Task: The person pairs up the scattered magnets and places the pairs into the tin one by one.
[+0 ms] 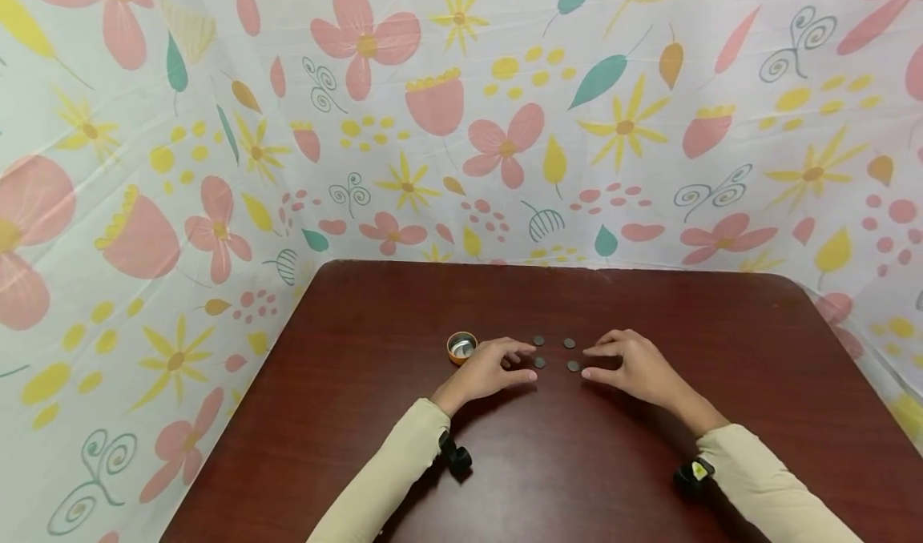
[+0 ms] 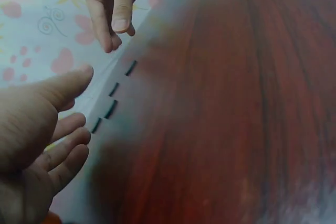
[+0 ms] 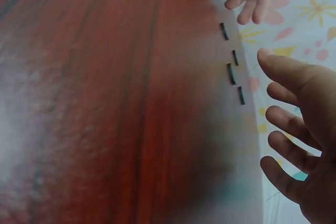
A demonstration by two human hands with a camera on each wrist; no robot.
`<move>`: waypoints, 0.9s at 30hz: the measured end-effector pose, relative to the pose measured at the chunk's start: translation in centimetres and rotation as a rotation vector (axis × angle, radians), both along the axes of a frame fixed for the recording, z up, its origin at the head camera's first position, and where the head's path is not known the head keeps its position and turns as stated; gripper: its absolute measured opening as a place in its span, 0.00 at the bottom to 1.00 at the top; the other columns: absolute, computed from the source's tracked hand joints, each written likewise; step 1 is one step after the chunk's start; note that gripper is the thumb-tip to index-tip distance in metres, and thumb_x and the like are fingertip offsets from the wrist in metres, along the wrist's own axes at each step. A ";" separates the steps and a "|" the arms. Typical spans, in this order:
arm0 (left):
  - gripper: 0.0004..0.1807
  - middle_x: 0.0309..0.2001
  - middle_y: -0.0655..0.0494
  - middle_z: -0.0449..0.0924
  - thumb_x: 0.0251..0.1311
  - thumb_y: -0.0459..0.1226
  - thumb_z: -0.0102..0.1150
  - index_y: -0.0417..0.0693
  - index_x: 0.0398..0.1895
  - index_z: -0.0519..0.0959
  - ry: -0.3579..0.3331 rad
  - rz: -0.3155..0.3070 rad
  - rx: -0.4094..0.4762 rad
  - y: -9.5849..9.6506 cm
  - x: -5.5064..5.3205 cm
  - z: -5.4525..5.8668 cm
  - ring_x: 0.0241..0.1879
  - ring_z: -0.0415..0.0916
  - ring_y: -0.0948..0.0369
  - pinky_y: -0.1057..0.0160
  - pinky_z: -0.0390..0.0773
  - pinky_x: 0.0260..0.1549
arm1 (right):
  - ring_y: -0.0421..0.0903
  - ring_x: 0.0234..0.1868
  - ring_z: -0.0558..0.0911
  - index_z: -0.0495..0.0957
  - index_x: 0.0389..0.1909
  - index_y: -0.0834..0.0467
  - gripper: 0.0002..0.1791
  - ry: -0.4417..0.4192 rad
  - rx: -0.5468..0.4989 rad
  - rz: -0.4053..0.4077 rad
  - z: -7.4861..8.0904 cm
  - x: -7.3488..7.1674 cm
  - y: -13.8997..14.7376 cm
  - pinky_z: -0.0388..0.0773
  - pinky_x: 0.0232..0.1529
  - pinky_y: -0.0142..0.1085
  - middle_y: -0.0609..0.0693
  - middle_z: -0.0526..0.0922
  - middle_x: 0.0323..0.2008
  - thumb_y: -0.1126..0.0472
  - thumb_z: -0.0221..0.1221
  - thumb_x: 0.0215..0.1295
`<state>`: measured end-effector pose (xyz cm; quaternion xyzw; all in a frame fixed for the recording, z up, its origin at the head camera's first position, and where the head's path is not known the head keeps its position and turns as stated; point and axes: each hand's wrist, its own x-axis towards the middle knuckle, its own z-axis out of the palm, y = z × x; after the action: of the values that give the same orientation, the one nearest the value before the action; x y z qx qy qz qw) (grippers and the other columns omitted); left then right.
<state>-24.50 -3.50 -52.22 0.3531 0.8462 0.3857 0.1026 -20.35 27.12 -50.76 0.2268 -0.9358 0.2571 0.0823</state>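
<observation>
Several small dark round discs lie flat on the table in two short rows, among them a back left disc (image 1: 538, 340), a back right disc (image 1: 569, 343), a front left disc (image 1: 539, 363) and a front right disc (image 1: 573, 366). Just left of them is my left hand (image 1: 485, 373), its fingers extended and holding nothing. My right hand (image 1: 638, 368) hovers on the other side, thumb and fingers apart, nothing between them. Both wrist views show the discs edge-on as thin dark strips. Behind the left hand stands a round, shallow orange tin (image 1: 461, 348) with a shiny metal inside, partly covered by that hand.
The dark reddish-brown wooden table (image 1: 577, 463) has rounded far corners. A white cloth with a floral print (image 1: 497, 70) hangs behind it and along the left side. Each wrist wears a small black camera, such as the left one (image 1: 456, 456).
</observation>
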 end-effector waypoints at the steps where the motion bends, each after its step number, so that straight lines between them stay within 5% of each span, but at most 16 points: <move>1: 0.28 0.61 0.59 0.79 0.67 0.50 0.65 0.51 0.68 0.78 -0.004 0.007 0.000 0.1 -0.1 -0.2 0.55 0.79 0.62 0.68 0.79 0.50 | 0.51 0.46 0.80 0.90 0.48 0.54 0.21 -0.007 -0.004 -0.001 -0.1 -0.1 0.0 0.79 0.44 0.50 0.49 0.85 0.44 0.46 0.74 0.59; 11: 0.24 0.56 0.56 0.80 0.68 0.47 0.66 0.51 0.65 0.81 0.004 0.067 0.003 1.3 -0.7 -0.8 0.49 0.79 0.62 0.68 0.79 0.47 | 0.45 0.39 0.82 0.90 0.47 0.56 0.18 -0.087 -0.089 -0.024 -1.0 -0.7 -0.4 0.78 0.36 0.37 0.46 0.84 0.38 0.51 0.75 0.59; 20: 0.20 0.53 0.57 0.80 0.68 0.46 0.66 0.52 0.60 0.84 0.052 0.135 -0.032 2.0 -0.9 -1.5 0.38 0.75 0.70 0.72 0.76 0.37 | 0.41 0.36 0.80 0.91 0.43 0.54 0.13 -0.085 -0.088 -0.018 -1.6 -1.2 -1.4 0.77 0.34 0.36 0.43 0.84 0.35 0.55 0.75 0.58; 27: 0.13 0.52 0.58 0.81 0.67 0.43 0.68 0.53 0.52 0.89 0.096 0.157 -0.039 2.5 -0.8 -1.6 0.40 0.76 0.68 0.71 0.76 0.39 | 0.42 0.36 0.80 0.92 0.40 0.52 0.09 -0.061 -0.082 -0.004 -1.7 -1.3 -1.7 0.77 0.34 0.37 0.42 0.84 0.34 0.57 0.75 0.59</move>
<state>-25.25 -1.02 -53.78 0.3018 0.8825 0.3588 0.0383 -21.63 25.42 -52.49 0.2136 -0.9270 0.3018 0.0634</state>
